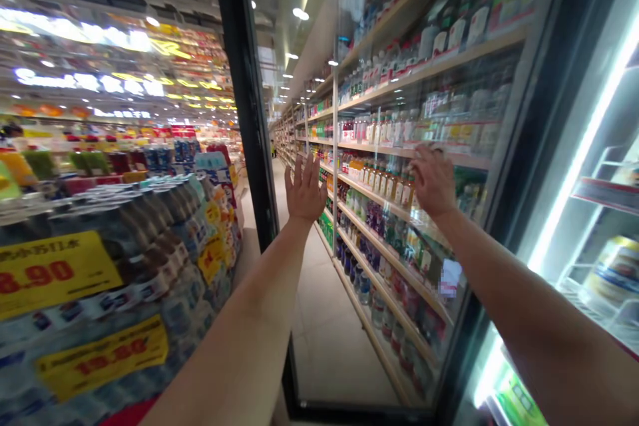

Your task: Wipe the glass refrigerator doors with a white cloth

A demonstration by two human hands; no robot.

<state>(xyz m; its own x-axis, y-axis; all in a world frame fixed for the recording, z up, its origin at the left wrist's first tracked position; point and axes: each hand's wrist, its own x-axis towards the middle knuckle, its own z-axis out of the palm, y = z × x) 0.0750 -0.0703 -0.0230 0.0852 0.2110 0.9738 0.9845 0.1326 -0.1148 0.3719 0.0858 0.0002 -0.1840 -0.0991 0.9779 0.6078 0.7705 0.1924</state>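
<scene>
Glass door (372, 226) of a lit cooler stands swung out before us, both our arms reaching to it. Grip: our left hand (305, 190) is spread flat, palm toward the pane, fingers up, grasping nothing. Our right hand (434, 176) is raised at the pane with fingers loosely bent, not clenched; we see nothing in it. Whether either hand bears on the glass, we cannot tell.

Step in hand, as we judge it: managing the door with bare hands on its pane side, not by a handle. Any further push would call for flat, even pressure, fingertips kept clear of the dark frame (245, 100).

Edges: the frame's far upright runs just left of our left hand; the bottom rail (359, 411) sits low. The cooler's light strip (585, 146) and wire rack (574, 289) lie near our right forearm; we judge the cabinet side a pinch risk.

Open room: floor (249, 226) shows as a narrow strip between frame and stacked bottle packs (150, 226); a wide swing leftward could meet those packs. Shelved drinks (394, 186) show in the pane, whether through it or mirrored, we cannot tell.
</scene>
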